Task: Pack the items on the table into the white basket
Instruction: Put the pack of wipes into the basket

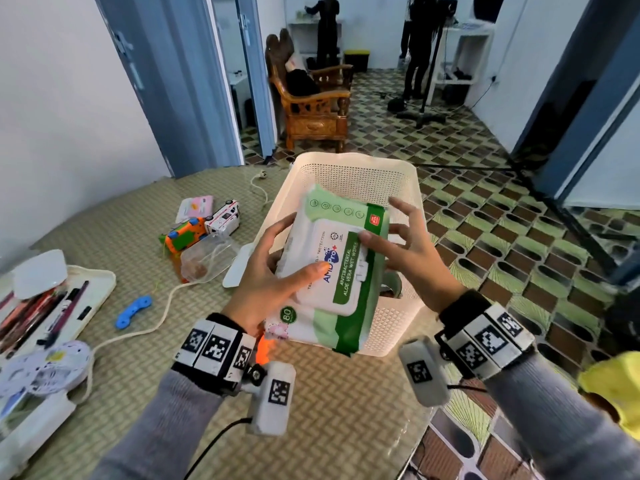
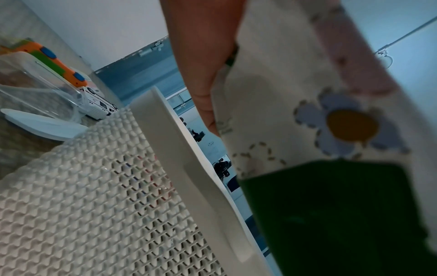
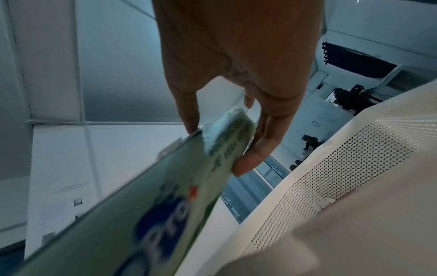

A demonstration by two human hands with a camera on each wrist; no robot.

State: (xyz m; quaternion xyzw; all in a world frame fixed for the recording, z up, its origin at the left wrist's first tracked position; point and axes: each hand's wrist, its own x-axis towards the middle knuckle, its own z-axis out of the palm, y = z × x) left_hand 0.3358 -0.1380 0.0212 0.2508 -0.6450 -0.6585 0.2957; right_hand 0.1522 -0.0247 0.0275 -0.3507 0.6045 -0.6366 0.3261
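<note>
A green and white pack of wet wipes (image 1: 332, 258) is tilted above the near part of the white perforated basket (image 1: 349, 171). My left hand (image 1: 301, 247) grips its left side, thumb on the lid and fingers beneath. My right hand (image 1: 381, 230) pinches its right edge; the thumb lies on top while two fingers stick out straight. The right wrist view shows that hand (image 3: 220, 147) pinching the pack (image 3: 141, 214) beside the basket wall (image 3: 354, 158). In the left wrist view the pack's flowered underside (image 2: 307, 112) hangs next to the basket rim (image 2: 179, 149). A grey roll (image 1: 391, 285) lies in the basket.
On the woven tablecloth to the left lie an orange toy car (image 1: 188, 233), a white toy ambulance (image 1: 223, 218), a pink pack (image 1: 195, 206), a clear container (image 1: 207, 259), a blue toy piece (image 1: 133, 311), a white cord (image 1: 166, 306) and a tray of pens (image 1: 52, 306). The table's edge runs just right of the basket.
</note>
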